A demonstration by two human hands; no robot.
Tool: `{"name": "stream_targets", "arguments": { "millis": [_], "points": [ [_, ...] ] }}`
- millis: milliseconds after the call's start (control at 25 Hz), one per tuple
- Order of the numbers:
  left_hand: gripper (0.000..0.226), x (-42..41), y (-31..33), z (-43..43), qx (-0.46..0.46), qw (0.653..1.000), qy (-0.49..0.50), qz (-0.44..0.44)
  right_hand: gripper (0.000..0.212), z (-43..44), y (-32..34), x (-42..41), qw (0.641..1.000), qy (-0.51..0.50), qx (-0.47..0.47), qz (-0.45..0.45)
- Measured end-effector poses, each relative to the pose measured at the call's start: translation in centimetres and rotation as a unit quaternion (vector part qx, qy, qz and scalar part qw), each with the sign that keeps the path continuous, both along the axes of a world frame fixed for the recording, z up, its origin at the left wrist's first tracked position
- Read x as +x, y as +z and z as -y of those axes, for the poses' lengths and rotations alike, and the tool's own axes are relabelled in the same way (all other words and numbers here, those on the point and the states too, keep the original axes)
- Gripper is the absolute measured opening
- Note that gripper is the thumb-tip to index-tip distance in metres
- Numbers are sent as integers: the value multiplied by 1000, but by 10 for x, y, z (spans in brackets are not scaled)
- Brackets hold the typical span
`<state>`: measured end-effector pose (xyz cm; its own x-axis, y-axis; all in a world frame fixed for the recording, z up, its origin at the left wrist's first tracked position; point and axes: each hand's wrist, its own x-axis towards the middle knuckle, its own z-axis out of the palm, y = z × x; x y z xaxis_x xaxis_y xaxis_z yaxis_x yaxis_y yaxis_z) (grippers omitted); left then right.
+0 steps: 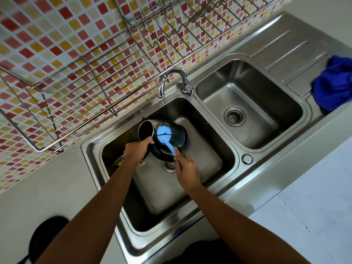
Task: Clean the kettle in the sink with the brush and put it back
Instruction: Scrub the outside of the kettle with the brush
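Observation:
A steel kettle (145, 128) lies tilted on its side in the left sink basin (209, 149), its mouth toward the left. My left hand (138, 150) grips its black handle near the rim. A light blue brush (164, 134) presses its round head against the kettle's side. My right hand (187, 171) holds the brush's handle from below right. The kettle's lower part is hidden behind the hands and the brush.
A curved tap (172, 77) stands behind the basins. The right basin (266, 119) holds only its drain. A blue cloth (333, 84) lies on the drainboard at right. A wire dish rack (91, 77) hangs on the tiled wall. A yellow packet (119, 161) sits in the left basin's corner.

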<state>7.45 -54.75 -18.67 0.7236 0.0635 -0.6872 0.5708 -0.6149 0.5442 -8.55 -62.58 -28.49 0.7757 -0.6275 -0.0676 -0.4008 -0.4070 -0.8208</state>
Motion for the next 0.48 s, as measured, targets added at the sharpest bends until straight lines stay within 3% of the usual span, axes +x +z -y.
{"name": "stream_targets", "arguments": {
  "millis": [240,400,480],
  "points": [
    [44,-3,-2,2,-4,1000,-1,4,47,7,-21,-7,988,-104,78,-84],
    [59,-3,-1,6,1,1000,17,-1,47,-7,2,2,1000,3,18,-11],
    [69,-4,1,5,-3,1000,26,-12,47,-7,-7,-2,1000,-9,19,-20]
  ]
}}
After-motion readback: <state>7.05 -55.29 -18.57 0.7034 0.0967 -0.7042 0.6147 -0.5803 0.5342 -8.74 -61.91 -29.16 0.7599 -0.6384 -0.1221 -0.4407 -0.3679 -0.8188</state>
